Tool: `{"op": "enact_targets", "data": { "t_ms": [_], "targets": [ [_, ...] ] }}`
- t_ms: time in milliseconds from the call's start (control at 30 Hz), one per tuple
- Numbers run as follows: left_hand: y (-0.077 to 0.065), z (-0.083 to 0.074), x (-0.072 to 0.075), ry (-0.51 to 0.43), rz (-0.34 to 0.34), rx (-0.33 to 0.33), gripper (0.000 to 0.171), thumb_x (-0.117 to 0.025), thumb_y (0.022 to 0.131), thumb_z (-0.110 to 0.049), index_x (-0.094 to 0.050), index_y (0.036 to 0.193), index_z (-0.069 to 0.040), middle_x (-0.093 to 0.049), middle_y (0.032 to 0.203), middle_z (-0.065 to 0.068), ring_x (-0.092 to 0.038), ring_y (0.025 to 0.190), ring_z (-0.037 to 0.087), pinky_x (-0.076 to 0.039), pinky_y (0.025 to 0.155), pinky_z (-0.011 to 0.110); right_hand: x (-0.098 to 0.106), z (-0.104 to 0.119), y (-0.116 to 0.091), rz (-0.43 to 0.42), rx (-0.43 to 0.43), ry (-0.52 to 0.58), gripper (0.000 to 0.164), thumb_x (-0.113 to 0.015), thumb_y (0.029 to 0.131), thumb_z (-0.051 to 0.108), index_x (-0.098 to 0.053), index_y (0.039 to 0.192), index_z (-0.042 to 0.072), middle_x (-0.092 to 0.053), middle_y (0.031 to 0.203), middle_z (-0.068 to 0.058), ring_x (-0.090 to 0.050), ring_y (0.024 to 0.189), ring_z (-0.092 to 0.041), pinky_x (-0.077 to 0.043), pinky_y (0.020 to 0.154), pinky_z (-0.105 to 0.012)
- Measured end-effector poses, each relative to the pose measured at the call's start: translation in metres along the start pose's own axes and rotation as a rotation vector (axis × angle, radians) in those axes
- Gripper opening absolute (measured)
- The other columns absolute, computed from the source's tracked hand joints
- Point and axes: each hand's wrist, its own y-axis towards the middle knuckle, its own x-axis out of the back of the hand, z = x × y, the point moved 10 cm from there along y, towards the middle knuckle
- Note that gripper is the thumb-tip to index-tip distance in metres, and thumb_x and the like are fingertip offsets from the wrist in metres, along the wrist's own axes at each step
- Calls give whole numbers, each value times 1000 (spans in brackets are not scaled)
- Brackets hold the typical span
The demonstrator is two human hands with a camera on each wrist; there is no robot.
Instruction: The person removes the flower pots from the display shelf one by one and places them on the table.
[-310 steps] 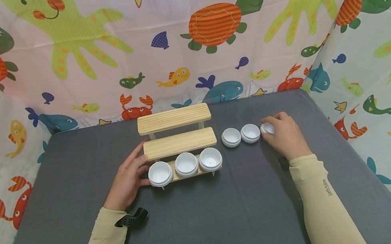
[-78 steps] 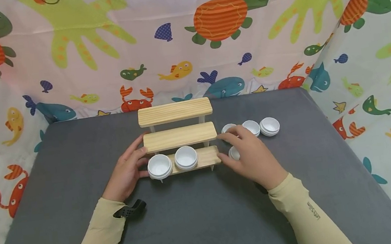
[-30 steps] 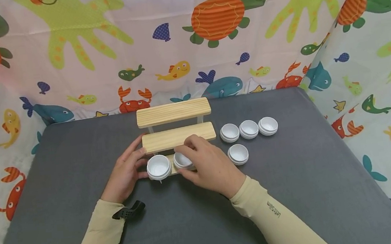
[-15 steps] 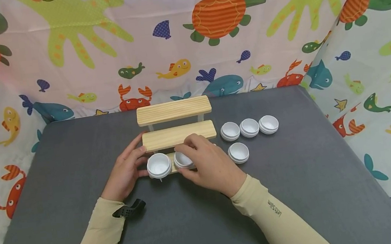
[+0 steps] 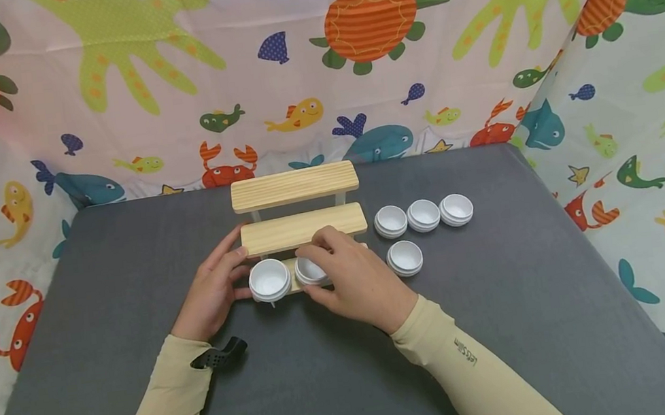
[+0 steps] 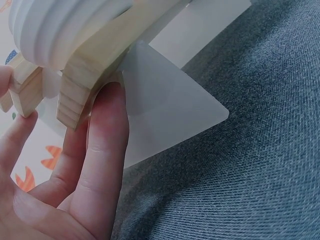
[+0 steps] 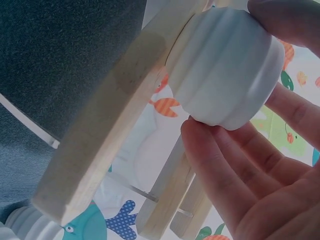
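Two hands engaged: left hand [image 5: 214,295] grips the tiered rack [image 5: 286,232], right hand [image 5: 358,278] pinches a white cup [image 5: 310,271]. Rack best braced, cup level, clear of neighbouring cup [image 5: 269,279].

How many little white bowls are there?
6. One bowl sits left on the bottom shelf; the right hand holds another bowl beside it. Three bowls stand in a row on the table, with one more bowl in front. None looks hidden.
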Motion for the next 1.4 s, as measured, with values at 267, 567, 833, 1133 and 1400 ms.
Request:
{"op": "enact_targets", "data": {
  "t_ms": [267, 567, 833, 1133, 1400],
  "targets": [
    [1, 0, -1, -11, 7, -6, 59, -55, 113, -45, -36, 168, -42, -60, 148, 14, -72, 117, 17, -65, 84, 41, 2, -1, -2, -6, -5, 9, 45, -84, 95, 31, -70, 137, 22, -63, 124, -3, -64, 99, -14, -61, 84, -35],
    [0, 2, -1, 5, 11, 8, 61, -55, 112, -47, -32, 169, -42, -53, 155, 17, -70, 118, 18, -65, 83, 41, 13, -13, -12, -37, -33, 20, 47, -86, 93, 29, -72, 136, 19, -62, 123, -5, -64, 101, -17, -60, 88, -35],
    [-1, 0, -1, 7, 8, 9, 62, -55, 112, -48, -31, 170, -43, -52, 156, 17, -70, 117, 17, -65, 83, 41, 32, -38, -31, -62, -94, -12, 49, -89, 91, 28, -72, 136, 17, -62, 125, -6, -66, 101, -19, -62, 87, -37],
    [-1, 0, -1, -12, 12, -4, 60, -55, 113, -45, -33, 169, -43, -55, 152, 15, -71, 116, 18, -65, 83, 41, 56, -73, -55, -118, -158, -58, 51, -90, 89, 26, -71, 135, 15, -62, 125, -9, -68, 101, -24, -64, 90, -45],
    [-1, 1, 1, -6, 7, -7, 62, -55, 113, -45, -31, 170, -40, -56, 151, 15, -71, 115, 16, -65, 82, 40, 70, -104, -78, -129, -255, -109, 54, -90, 89, 26, -70, 137, 13, -61, 126, -11, -67, 101, -28, -64, 86, -48]
  ]
}}
